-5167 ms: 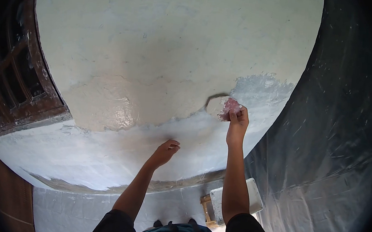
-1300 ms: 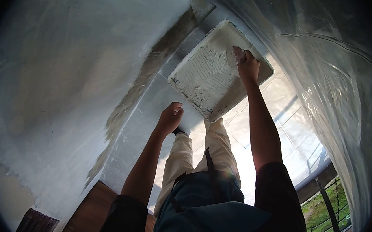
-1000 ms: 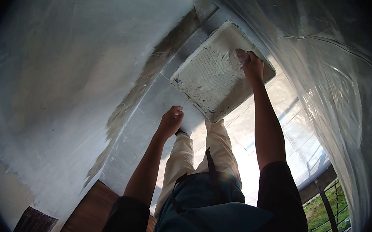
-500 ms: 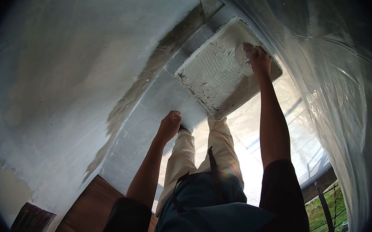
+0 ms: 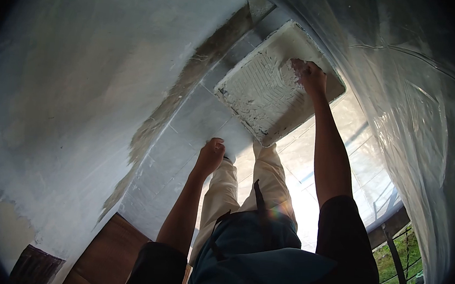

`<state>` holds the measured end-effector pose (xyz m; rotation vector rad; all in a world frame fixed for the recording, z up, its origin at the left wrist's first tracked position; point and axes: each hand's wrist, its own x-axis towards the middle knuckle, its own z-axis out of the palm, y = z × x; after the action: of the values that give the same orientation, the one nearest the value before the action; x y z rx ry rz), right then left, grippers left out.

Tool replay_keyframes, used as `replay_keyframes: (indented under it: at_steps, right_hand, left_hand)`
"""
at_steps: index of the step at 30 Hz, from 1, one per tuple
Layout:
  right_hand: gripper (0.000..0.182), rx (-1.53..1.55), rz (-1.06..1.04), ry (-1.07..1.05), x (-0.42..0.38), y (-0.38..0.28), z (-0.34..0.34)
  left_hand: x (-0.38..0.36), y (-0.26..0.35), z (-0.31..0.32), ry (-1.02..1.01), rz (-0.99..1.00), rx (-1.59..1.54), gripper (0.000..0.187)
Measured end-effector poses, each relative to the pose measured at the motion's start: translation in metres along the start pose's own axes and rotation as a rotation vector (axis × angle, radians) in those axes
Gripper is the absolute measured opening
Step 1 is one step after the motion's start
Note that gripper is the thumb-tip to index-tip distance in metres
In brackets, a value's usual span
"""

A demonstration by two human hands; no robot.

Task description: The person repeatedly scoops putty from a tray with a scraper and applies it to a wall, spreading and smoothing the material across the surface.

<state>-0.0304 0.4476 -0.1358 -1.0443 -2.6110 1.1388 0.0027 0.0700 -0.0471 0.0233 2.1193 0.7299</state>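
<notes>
A paint tray (image 5: pixel 271 136) with a ribbed floor lies on the tiles in front of my feet, coated with thick off-white paste (image 5: pixel 263 72). Inside its right half, my right hand (image 5: pixel 314 79) is closed around a flat reddish-brown scraper (image 5: pixel 298 67). Paste clings to the scraper's edge, and its grip is covered by my fingers. My left hand (image 5: pixel 213 152) is curled into a loose fist over the floor, left of my legs, apart from the tray. Nothing shows in it.
A wall (image 5: pixel 93 71) coated in whitish plaster runs along the left, with a bare grey-brown strip (image 5: pixel 189 79) near its foot. Clear plastic sheeting (image 5: pixel 404 98) hangs on the right. Brown boards (image 5: pixel 107 253) lie at lower left; grass (image 5: pixel 398 265) shows beyond the lower right edge.
My right hand has shifted slightly left and down in the tray, with the scraper in the paste. My left hand has moved a little to the right.
</notes>
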Motion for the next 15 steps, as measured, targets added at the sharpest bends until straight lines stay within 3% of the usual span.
replay_keyframes:
  at_steps: [5,7,9,15]
  right_hand:
    - [0.019,0.000,-0.033,-0.108,-0.020,-0.002,0.015]
    - [0.013,0.187,0.141,-0.398,-0.036,-0.011,0.011]
    - [0.009,0.719,0.333,-0.562,-0.055,-0.026,0.002]
    - [0.027,1.089,0.401,-0.703,-0.080,-0.081,-0.002]
  left_hand:
    - [-0.009,0.004,-0.004,0.057,0.002,-0.035,0.029]
    - [-0.013,0.007,-0.010,0.091,-0.006,-0.035,0.029]
    - [-0.017,0.005,-0.016,0.076,-0.004,-0.001,0.030]
    - [-0.031,0.014,-0.046,0.302,0.014,-0.148,0.030]
